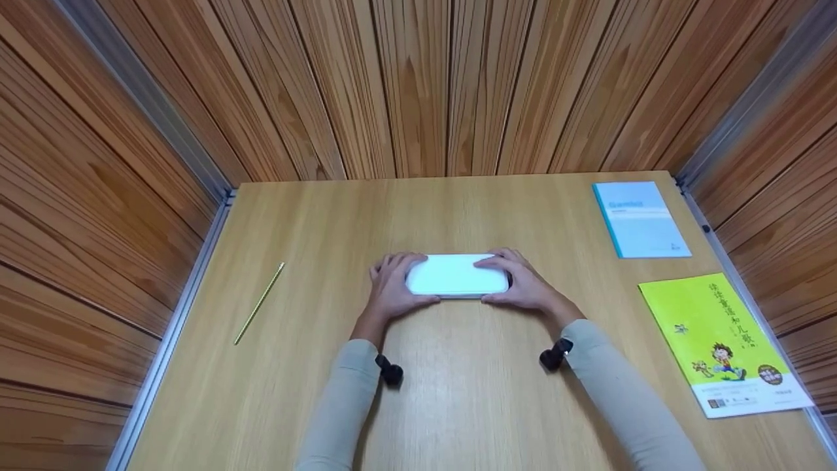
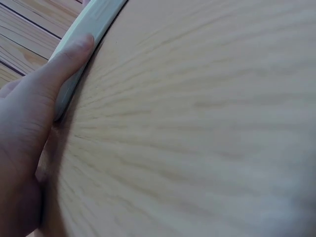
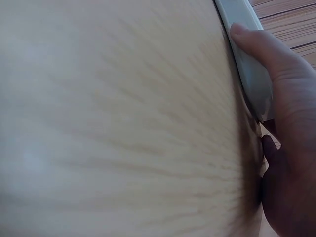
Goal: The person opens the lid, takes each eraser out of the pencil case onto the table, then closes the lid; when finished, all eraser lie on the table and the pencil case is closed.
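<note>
Both hands clasp a flat white case (image 1: 458, 275) lying on the wooden table (image 1: 458, 405). The left hand (image 1: 392, 291) curls over its left end, thumb along the near edge; the right hand (image 1: 523, 284) wraps the right end likewise. The fingertips beyond the case are probably bent down, though hidden. A green pencil (image 1: 259, 303) lies well left of the left fingers.

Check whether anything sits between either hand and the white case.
Nothing visible does. The left hand and right hand already hold the white case at its two ends; the pencil lies apart on the left.
</note>
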Demonstrator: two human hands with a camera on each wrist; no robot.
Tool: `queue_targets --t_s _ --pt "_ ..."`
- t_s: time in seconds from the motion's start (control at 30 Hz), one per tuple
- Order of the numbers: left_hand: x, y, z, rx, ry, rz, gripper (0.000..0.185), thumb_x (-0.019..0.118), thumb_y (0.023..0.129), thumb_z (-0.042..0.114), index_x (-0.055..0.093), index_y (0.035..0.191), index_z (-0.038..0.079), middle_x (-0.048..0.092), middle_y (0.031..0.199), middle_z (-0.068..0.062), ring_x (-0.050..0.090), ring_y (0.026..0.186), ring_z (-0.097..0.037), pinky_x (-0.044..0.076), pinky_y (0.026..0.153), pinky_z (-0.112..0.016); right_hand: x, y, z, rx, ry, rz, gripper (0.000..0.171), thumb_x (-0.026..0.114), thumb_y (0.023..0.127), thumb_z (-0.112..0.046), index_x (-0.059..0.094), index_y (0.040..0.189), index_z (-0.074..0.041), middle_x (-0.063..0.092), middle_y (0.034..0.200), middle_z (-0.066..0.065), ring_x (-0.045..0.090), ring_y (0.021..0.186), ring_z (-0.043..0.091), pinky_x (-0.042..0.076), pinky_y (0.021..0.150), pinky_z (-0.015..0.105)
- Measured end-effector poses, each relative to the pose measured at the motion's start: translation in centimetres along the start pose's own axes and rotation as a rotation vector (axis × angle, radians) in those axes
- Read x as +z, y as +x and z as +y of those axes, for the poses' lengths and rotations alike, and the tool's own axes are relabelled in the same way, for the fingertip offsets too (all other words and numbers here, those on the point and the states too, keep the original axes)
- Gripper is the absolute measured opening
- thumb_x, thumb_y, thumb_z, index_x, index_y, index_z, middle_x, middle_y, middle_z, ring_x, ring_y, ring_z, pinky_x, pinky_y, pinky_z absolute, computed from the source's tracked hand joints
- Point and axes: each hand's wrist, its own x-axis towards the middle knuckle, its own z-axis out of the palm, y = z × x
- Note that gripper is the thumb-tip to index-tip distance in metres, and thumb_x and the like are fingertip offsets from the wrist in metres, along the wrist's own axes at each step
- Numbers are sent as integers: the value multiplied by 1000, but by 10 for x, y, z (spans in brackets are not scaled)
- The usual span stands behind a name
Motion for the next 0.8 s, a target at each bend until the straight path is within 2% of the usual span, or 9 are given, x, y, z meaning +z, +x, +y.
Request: queue_targets --t_s 0.4,0.8 --pt "1 -1 3 15 28 34 85 97 77 60 69 148 24 71 151 -7 58 144 -33 29 125 -67 0 2 2 -24 -14 17 65 96 89 -37 72 150 -32 58 157 14 47 151 39 32 125 68" --pt "3 -1 0 24 29 49 84 98 77 60 70 148 25 71 151 -6 59 145 -33 29 126 -66 -2 3 2 -20 -10 6 67 97 88 -36 72 150 -30 56 158 16 45 152 41 30 125 70"
